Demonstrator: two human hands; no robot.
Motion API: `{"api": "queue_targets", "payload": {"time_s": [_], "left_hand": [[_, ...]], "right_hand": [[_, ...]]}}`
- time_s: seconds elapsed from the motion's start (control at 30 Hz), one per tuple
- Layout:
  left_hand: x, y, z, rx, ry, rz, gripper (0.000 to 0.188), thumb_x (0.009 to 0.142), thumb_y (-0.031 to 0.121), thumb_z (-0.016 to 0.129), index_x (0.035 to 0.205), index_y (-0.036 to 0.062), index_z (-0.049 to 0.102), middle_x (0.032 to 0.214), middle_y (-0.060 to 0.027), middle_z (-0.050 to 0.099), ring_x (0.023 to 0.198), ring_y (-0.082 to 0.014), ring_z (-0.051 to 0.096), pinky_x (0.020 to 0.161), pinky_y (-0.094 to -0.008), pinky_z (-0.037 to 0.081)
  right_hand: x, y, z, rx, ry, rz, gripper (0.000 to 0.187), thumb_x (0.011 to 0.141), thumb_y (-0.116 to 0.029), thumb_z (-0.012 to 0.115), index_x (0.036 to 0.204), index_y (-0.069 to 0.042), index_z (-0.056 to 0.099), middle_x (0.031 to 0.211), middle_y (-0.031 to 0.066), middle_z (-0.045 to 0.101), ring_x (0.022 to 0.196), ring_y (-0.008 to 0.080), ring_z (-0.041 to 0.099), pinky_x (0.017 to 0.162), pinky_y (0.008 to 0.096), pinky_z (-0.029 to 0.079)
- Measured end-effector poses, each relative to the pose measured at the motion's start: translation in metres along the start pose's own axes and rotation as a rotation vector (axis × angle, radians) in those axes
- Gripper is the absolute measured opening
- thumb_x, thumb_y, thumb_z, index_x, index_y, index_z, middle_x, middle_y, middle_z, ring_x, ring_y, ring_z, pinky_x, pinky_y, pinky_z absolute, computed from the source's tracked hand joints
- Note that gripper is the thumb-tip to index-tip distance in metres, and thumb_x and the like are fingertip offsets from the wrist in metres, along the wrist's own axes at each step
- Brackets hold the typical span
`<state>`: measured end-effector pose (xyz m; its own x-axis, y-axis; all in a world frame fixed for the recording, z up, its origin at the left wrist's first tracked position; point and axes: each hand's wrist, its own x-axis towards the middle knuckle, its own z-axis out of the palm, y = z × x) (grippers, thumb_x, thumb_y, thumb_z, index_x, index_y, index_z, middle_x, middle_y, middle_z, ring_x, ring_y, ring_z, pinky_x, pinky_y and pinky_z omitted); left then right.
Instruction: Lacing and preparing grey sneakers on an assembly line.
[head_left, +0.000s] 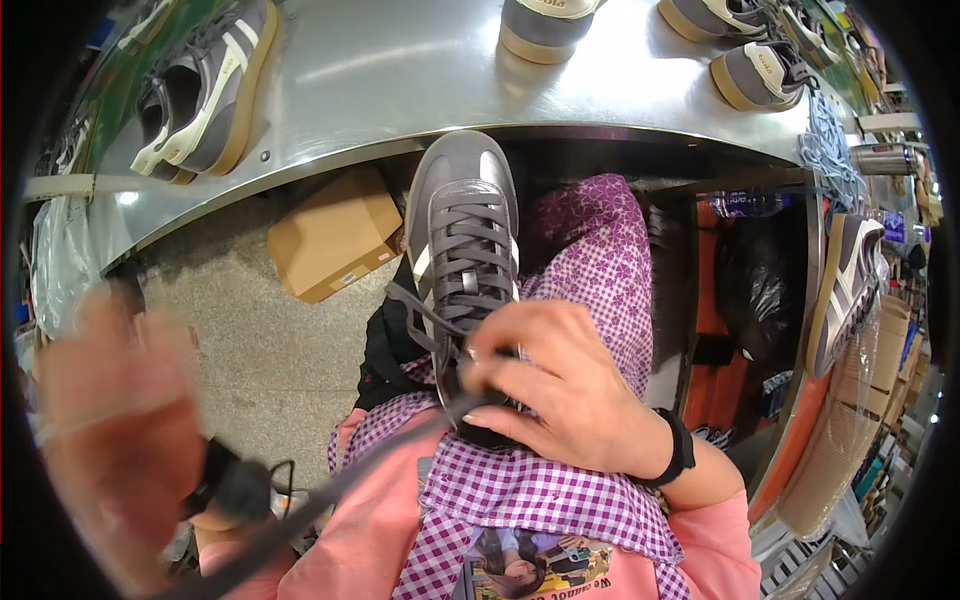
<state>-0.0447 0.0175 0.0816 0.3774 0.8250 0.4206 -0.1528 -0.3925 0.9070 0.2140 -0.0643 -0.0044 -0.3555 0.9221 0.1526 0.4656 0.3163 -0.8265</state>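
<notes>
A grey sneaker (463, 215) with white side stripes rests on my lap, toe pointing away from me. Dark grey laces (470, 250) criss-cross its front, and a loose loop sticks out on its left side. At the top eyelets, my right hand (565, 385) pinches the lace close to the shoe's opening; its fingertips partly hide the spot. One long lace end stretches from there toward the lower left, blurred. My left hand (120, 430) is raised at the far left, smeared by motion, so its fingers and any grip on the lace are unclear.
A metal worktable (400, 70) curves across the front, bearing a pair of similar sneakers (205, 100) on the left and more shoes on the right. Light blue laces (828, 140) hang at its right end. A cardboard box (335, 235) lies below. Another sneaker (843, 290) stands at right.
</notes>
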Motion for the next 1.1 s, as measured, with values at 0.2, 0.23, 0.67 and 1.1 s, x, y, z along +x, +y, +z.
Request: {"api": "queue_targets", "payload": {"time_s": [0.2, 0.23, 0.67, 1.1], "left_hand": [[-0.018, -0.092, 0.05, 0.695, -0.43, -0.239, 0.017, 0.081, 0.011, 0.066, 0.092, -0.0014, 0.063, 0.088, -0.0157, 0.065, 0.093, -0.0302, 0.061, 0.088, -0.04, 0.045], [-0.021, -0.09, 0.05, 0.607, -0.434, -0.401, 0.019, 0.078, 0.011, 0.069, 0.091, -0.0006, 0.063, 0.087, -0.0134, 0.065, 0.087, -0.031, 0.061, 0.084, -0.04, 0.046], [-0.037, -0.087, 0.047, 1.07, -0.45, 0.334, 0.021, 0.062, 0.007, 0.067, 0.082, 0.0063, 0.066, 0.078, -0.0037, 0.06, 0.071, -0.0183, 0.06, 0.057, -0.0315, 0.044], [-0.003, -0.073, 0.095, -0.409, -0.298, -0.607, 0.05, 0.085, 0.013, 0.069, 0.13, -0.0024, 0.053, 0.111, -0.0127, 0.065, 0.106, -0.0236, 0.059, 0.098, -0.0407, 0.044]], "right_hand": [[-0.004, -0.001, -0.036, 1.05, -0.042, 0.577, 0.017, 0.091, -0.009, 0.062, 0.104, 0.003, 0.062, 0.072, 0.0045, 0.061, 0.058, 0.0063, 0.057, 0.052, 0.0224, 0.045], [-0.002, -0.004, -0.043, 0.856, -0.138, 0.707, 0.021, 0.093, -0.01, 0.059, 0.109, 0.003, 0.061, 0.067, 0.0034, 0.06, 0.051, 0.0066, 0.055, 0.049, 0.0222, 0.045], [-0.006, 0.006, 0.017, 0.307, -0.156, 0.336, 0.023, 0.094, -0.021, 0.056, 0.089, 0.002, 0.058, 0.072, 0.0219, 0.061, 0.067, 0.0407, 0.061, 0.059, 0.0451, 0.048], [0.01, -0.019, -0.07, 0.784, 0.078, 0.483, 0.026, 0.09, -0.013, 0.063, 0.069, 0.001, 0.061, 0.068, 0.0039, 0.061, 0.065, 0.0086, 0.054, 0.056, 0.0249, 0.039]]}}
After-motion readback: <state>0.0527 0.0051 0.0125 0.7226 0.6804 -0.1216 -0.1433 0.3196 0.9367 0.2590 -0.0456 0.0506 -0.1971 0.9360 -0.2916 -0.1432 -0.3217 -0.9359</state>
